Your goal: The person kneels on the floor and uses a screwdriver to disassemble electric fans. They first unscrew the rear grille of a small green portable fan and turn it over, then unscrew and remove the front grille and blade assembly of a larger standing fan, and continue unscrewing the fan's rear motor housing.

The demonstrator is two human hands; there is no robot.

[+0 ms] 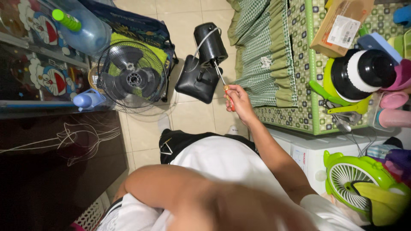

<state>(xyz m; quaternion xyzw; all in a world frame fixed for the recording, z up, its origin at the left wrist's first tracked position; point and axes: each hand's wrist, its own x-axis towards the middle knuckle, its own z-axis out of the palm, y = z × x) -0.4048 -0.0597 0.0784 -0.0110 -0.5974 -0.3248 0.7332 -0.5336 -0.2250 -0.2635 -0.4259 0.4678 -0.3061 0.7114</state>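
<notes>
The right hand (238,102) is clenched on a screwdriver (222,81), its tip at the motor (209,45) on the floor; keeping the shaft straight seems wise. The left hand is hidden, its grip unknowable.

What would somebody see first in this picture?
First, the right hand in the middle, gripping a screwdriver with its tip at the black fan motor on the floor. Left of that stands the round fan cage. A bright green small fan sits at bottom right.
</notes>
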